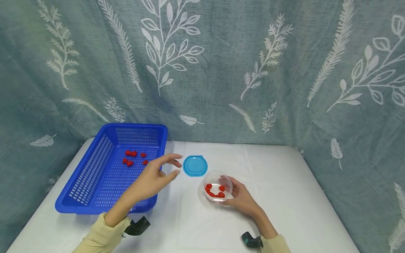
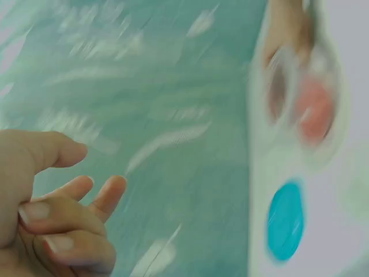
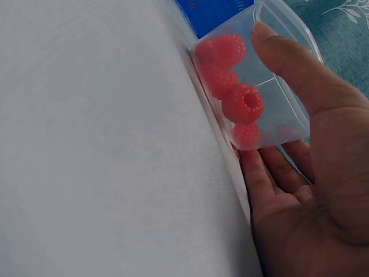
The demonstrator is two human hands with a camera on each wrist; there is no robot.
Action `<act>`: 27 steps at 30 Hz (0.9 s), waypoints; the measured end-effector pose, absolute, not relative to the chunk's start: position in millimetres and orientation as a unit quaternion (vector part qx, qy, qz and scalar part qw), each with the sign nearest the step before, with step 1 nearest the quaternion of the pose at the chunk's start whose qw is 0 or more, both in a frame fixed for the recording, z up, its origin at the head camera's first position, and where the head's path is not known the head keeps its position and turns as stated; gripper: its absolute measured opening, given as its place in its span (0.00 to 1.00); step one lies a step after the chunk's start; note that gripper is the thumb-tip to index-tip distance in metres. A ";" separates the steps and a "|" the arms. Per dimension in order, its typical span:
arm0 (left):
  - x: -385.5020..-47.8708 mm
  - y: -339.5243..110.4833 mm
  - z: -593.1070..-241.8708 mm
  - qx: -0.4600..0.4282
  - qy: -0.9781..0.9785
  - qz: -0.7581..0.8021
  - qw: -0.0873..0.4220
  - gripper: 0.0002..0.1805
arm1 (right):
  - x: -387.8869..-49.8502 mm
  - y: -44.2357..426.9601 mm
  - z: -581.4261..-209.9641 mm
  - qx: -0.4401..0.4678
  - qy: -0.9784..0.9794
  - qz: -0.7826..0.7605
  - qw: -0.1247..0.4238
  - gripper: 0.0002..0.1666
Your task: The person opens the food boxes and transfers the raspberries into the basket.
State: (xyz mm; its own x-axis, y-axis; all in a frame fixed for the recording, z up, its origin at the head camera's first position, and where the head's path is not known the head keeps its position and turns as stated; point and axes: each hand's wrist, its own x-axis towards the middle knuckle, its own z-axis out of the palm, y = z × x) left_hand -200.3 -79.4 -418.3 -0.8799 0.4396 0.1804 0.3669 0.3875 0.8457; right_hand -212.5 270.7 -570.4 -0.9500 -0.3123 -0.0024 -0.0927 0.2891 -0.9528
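Observation:
My right hand grips a clear plastic container from its right side, thumb on the wall and fingers beneath or behind it. Several raspberries lie inside the container, which tilts a little just over or on the white table. My left hand hovers by the right rim of a blue basket, thumb and fingers apart and bent, with nothing between them. More raspberries lie on the basket floor. Between the hands, toward the back, a round blue lid lies flat. Blur softens the left wrist view.
A white cloth covers the table. A green curtain with white leaf prints hangs along the back and sides. The basket's raised walls stand at the left, beneath my left forearm.

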 end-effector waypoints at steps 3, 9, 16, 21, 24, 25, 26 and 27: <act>-193.7 -51.7 -432.9 0.273 0.820 0.498 0.072 0.24 | -212.5 270.3 -571.3 -0.134 0.797 -0.582 0.093 0.52; -196.3 -2.8 -473.1 0.315 0.810 0.480 0.117 0.23 | -213.6 270.3 -572.3 -0.154 0.793 -0.584 0.078 0.52; -210.0 30.3 -508.0 0.313 0.825 0.451 0.131 0.21 | -211.8 271.7 -573.4 -0.162 0.786 -0.591 0.079 0.52; -219.1 41.6 -514.9 0.295 0.848 0.420 0.134 0.19 | -212.0 271.6 -572.6 -0.173 0.776 -0.601 0.080 0.52; -223.1 48.9 -516.2 0.297 0.855 0.403 0.138 0.16 | -211.9 271.6 -571.7 -0.176 0.772 -0.605 0.081 0.52; -223.9 51.2 -516.4 0.297 0.856 0.400 0.138 0.15 | -211.8 271.6 -571.5 -0.177 0.772 -0.606 0.080 0.52; -224.3 53.4 -516.5 0.297 0.857 0.399 0.138 0.14 | -211.8 271.7 -571.1 -0.178 0.771 -0.606 0.080 0.52; -224.5 55.3 -516.7 0.296 0.858 0.398 0.136 0.13 | -211.8 271.8 -570.9 -0.178 0.772 -0.605 0.080 0.53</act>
